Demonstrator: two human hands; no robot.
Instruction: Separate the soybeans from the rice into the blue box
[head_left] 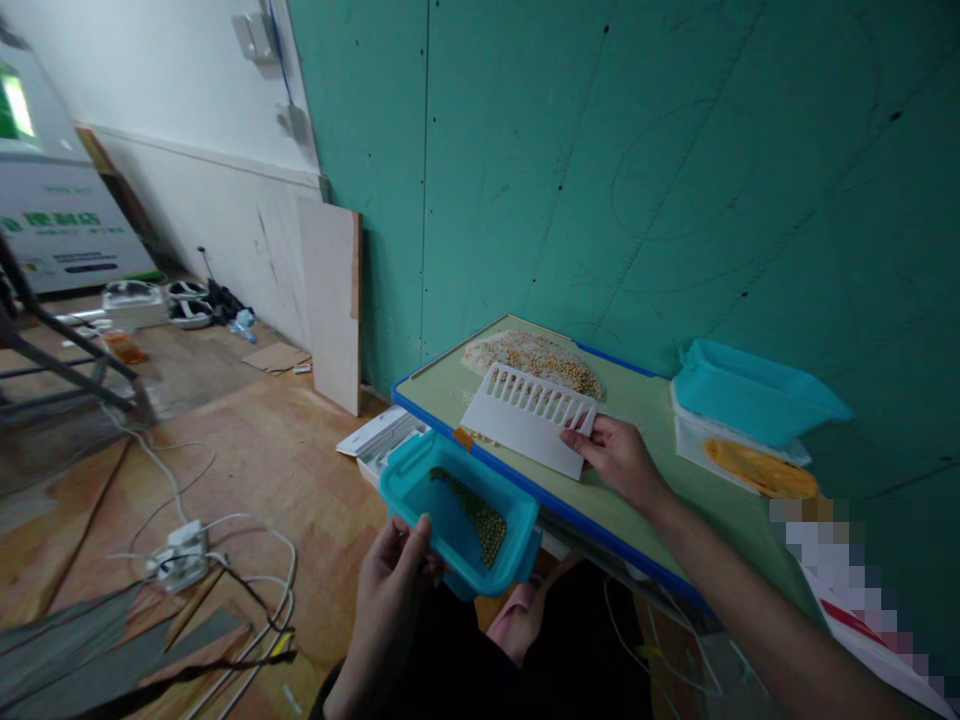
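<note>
My left hand (397,570) grips the near left rim of a blue plastic container (409,490), thumb on top. The container hangs just off the table's front edge, and a strip of small greenish-tan beans (480,515) lies on its bottom. Between the fingers of my right hand (619,455) is the right end of a white slotted scraper (525,425), tilted over the table. Its slots point away from me, toward a spread pile of white grains mixed with tan beans (532,355). Some of the pile shows through the slots.
The green tabletop (652,420) has a blue edge. At its right stand another blue container (757,390) and a yellow item (761,465) on a white sheet. A green wall (562,180) rises right behind. Cables and a power strip (180,555) lie on the floor at left.
</note>
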